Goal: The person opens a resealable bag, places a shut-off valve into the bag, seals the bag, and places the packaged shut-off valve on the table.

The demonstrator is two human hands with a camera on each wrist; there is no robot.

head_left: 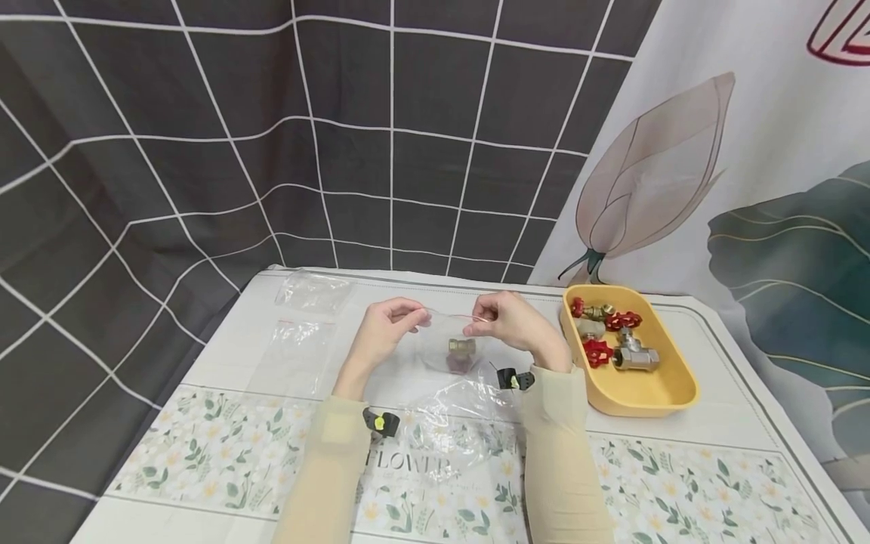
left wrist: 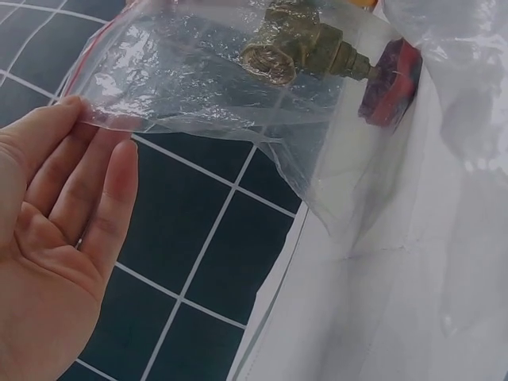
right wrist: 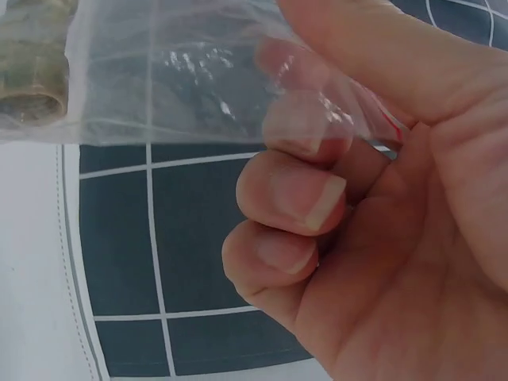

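A clear zip bag (head_left: 435,336) with a red line along its top edge is stretched between my two hands above the table. Inside it is a brass valve (left wrist: 294,48) with a dark red handwheel (left wrist: 390,83), hanging low in the bag. My left hand (head_left: 381,332) pinches one top corner between thumb and fingers. At the opposite corner, my right hand (head_left: 513,321) grips the red-lined edge between thumb and forefinger. The right wrist view shows its other fingers (right wrist: 290,194) curled, partly behind the film.
To the right stands a yellow tray (head_left: 649,404) holding several metal valves (head_left: 635,355), some with red handwheels. Flat clear bags (head_left: 292,355) lie at the left, and crumpled clear plastic (head_left: 455,423) lies between my forearms. A dark gridded curtain (head_left: 340,151) hangs behind the table.
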